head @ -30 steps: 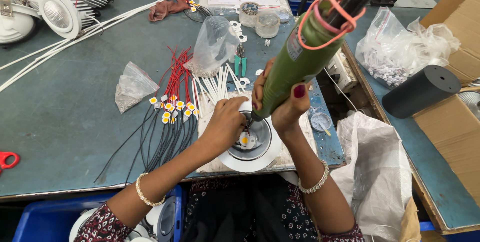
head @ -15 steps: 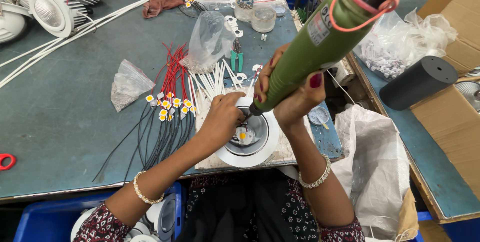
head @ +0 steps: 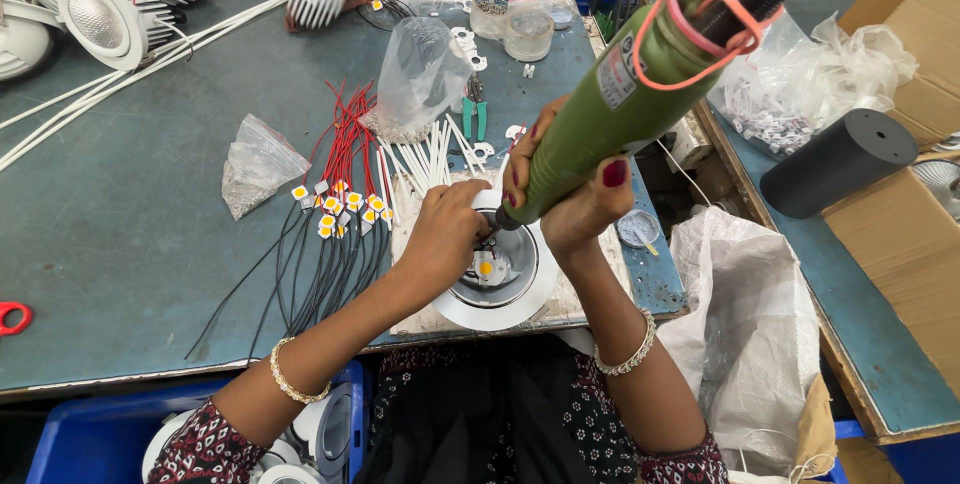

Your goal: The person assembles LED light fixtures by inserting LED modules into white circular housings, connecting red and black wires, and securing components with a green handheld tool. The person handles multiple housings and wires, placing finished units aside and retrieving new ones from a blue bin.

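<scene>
Gripping the green cylindrical electric screwdriver point(head: 620, 104), the right hand point(head: 570, 199) has lowered its tip into the round white metal downlight housing point(head: 500, 279); the left hand point(head: 445, 234) keeps steadying it, suggesting fastening underway.

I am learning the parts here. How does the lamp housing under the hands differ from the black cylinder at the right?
The lamp housing is white, shallow, open upward, with a yellow chip inside. The black cylinder is dark, taller and lies on its side, untouched. Both are round.
</scene>
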